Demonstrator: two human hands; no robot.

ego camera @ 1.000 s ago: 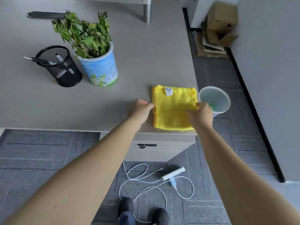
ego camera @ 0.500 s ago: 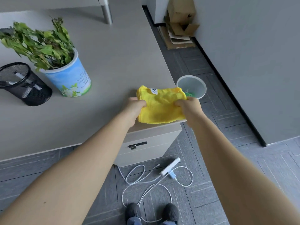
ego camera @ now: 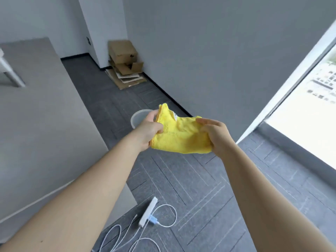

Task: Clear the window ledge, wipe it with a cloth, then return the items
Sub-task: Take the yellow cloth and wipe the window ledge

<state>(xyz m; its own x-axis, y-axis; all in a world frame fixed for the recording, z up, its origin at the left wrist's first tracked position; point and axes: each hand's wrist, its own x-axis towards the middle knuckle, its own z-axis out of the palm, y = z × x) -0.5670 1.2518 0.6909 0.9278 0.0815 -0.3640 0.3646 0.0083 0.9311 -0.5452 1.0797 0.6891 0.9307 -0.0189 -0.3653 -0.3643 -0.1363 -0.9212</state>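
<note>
Both hands hold the yellow cloth (ego camera: 181, 137) up in the air over the dark grey floor (ego camera: 190, 179), clear of the grey desk (ego camera: 45, 133) that fills the left side of the view. The left hand (ego camera: 149, 131) is closed on the cloth's left edge, fingers curled into the fabric with the thumb on top, and one corner of the cloth sticks up above it. The right hand (ego camera: 216, 133) pinches the right edge, thumb over the top and the other fingers underneath — the cloth sags, folded and rumpled, between the two grips. Just behind the left hand, partly hidden by it and the cloth, a pale round bin (ego camera: 139, 116) stands on the floor. Farther back, flattened cardboard boxes (ego camera: 125, 64) lean against the grey wall (ego camera: 218, 51). At the right edge is a bright window (ego camera: 312, 110) with a dark ledge (ego camera: 291, 151) along its base. On the floor near the bottom lies a white power strip (ego camera: 148, 211) with a looped white cable (ego camera: 163, 215) plugged into it.
</note>
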